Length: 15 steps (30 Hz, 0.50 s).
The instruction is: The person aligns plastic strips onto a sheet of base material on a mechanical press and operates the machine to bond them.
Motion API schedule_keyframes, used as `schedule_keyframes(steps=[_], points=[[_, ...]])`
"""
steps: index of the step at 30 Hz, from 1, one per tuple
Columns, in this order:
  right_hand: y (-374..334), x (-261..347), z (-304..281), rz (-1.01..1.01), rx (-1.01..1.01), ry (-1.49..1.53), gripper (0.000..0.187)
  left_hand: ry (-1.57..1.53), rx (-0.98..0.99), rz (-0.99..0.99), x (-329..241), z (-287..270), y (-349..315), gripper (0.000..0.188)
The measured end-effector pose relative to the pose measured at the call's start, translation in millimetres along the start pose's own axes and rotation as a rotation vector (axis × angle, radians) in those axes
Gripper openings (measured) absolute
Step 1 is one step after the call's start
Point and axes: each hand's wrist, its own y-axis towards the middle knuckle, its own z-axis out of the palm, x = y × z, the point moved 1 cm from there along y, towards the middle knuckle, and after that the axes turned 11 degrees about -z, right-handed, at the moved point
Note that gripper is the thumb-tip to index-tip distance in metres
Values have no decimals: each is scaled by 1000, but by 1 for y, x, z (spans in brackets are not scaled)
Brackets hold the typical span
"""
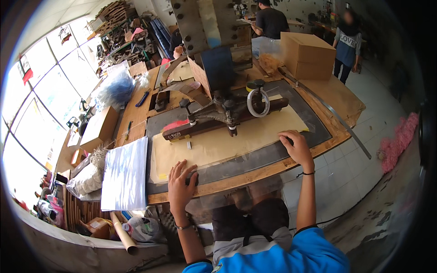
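Observation:
A wide tan sheet [218, 148] lies on a dark grey board [268, 157] on the wooden table. My left hand [181, 183] rests at the sheet's near left corner with its fingers spread; something small and dark shows beside the thumb. Toward the near right end of the sheet, my right hand [298, 148] lies with curved fingers, the thumb apart from them; I see nothing held in it. A dark metal press bar [227, 119] crosses above the sheet, with a metal handwheel [258, 103] near its right end. A small pale block [189, 144] sits on the sheet.
White sheets [124, 175] overhang the table's left edge, near a cardboard tube [123, 234]. A long metal strip [337, 113] juts past the right corner. Cardboard boxes [309, 54] stand at the back right. Two people [348, 45] are beyond; a pink bundle [398, 143] lies at right.

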Motion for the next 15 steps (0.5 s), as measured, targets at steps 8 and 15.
schedule_keyframes(steps=[8,15], points=[[4,4,-1,10,-11,13,24,23,-18,6,-2,-4,2,25],[5,5,1,32,7,14,25,14,-18,-23,-4,-7,2,24]])
